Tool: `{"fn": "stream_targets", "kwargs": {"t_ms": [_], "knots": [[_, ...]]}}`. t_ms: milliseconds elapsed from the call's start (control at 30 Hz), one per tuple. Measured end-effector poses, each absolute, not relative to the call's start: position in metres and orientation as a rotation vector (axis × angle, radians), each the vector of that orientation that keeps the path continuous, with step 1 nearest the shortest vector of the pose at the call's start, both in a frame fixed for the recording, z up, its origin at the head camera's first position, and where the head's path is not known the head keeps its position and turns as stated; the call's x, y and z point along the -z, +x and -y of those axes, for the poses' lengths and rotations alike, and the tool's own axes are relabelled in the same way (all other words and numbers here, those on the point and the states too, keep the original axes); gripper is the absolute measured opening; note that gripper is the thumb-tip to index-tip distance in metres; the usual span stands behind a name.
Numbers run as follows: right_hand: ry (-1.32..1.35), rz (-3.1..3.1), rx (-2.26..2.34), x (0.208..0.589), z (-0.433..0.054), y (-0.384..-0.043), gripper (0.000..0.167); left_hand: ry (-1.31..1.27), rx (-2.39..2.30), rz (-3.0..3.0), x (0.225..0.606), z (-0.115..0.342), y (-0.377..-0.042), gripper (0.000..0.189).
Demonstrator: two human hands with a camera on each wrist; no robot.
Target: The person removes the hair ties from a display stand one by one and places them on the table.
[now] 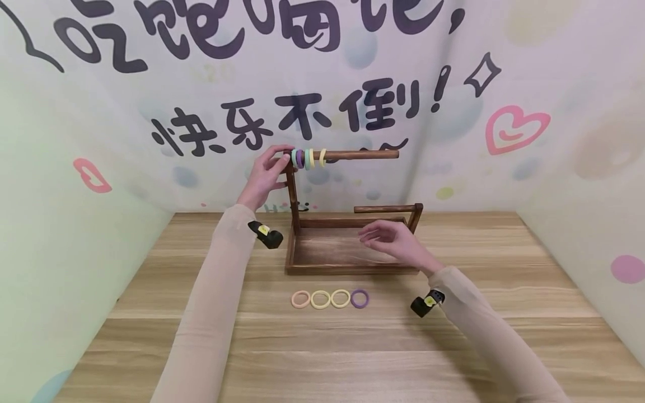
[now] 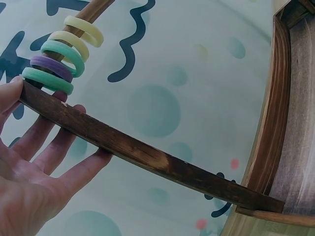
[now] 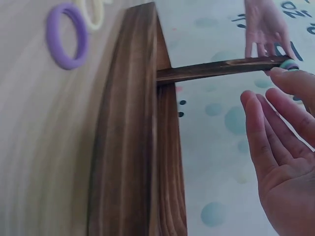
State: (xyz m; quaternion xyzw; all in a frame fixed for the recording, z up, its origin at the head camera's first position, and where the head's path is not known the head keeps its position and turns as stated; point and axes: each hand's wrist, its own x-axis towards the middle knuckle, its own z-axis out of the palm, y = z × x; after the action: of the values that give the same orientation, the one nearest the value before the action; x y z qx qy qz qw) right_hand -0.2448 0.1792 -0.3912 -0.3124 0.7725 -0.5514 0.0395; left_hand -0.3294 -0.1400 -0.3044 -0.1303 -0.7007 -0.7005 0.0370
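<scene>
My left hand grips the top of the tall post on a brown wooden rack, thumb on one side and fingers behind it in the left wrist view. Beside that hand, several elastic rings hang on the upper bar: green, a purple ring, green, and two pale yellow, the outer yellow ring slightly apart. My right hand hovers over the rack's tray, fingers loosely bent with nothing between them. On the table before the tray lie a peach ring, two yellow ones and a purple ring, in a row.
A shorter lower bar juts leftward from the short post on the tray's right. The wood-grain table runs back to a printed wall sheet, with pale walls at both sides.
</scene>
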Motion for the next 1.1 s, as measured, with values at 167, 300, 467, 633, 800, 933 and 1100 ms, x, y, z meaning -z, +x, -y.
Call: {"fn": "stream_targets", "kwargs": {"t_ms": [167,300,467,633,800,933,1100], "knots": [[-0.928,-2.403,1.728,0.386,-0.179,-0.253,0.027,-0.403,2.15,2.143,0.305,0.14,-0.33,0.027],[-0.929,-2.432,1.704,0.379,-0.178,-0.26,0.027,-0.403,2.15,2.135,0.305,0.14,-0.33,0.026],[-0.953,-2.461,1.672,0.363,-0.172,-0.267,0.027,-0.403,2.138,2.132,0.305,0.14,-0.329,0.026],[-0.982,-2.487,1.656,0.345,-0.167,-0.27,0.029,-0.403,2.134,2.138,0.305,0.139,-0.328,0.026],[-1.089,-2.553,1.668,0.318,-0.157,-0.265,0.031,-0.402,2.138,2.139,0.305,0.139,-0.328,0.025],[-1.162,-2.632,1.687,0.294,-0.147,-0.26,0.03,-0.402,2.137,2.137,0.305,0.139,-0.329,0.026],[-1.154,-2.746,1.672,0.28,-0.138,-0.263,0.029,-0.4,2.143,2.133,0.305,0.139,-0.329,0.026]]}}
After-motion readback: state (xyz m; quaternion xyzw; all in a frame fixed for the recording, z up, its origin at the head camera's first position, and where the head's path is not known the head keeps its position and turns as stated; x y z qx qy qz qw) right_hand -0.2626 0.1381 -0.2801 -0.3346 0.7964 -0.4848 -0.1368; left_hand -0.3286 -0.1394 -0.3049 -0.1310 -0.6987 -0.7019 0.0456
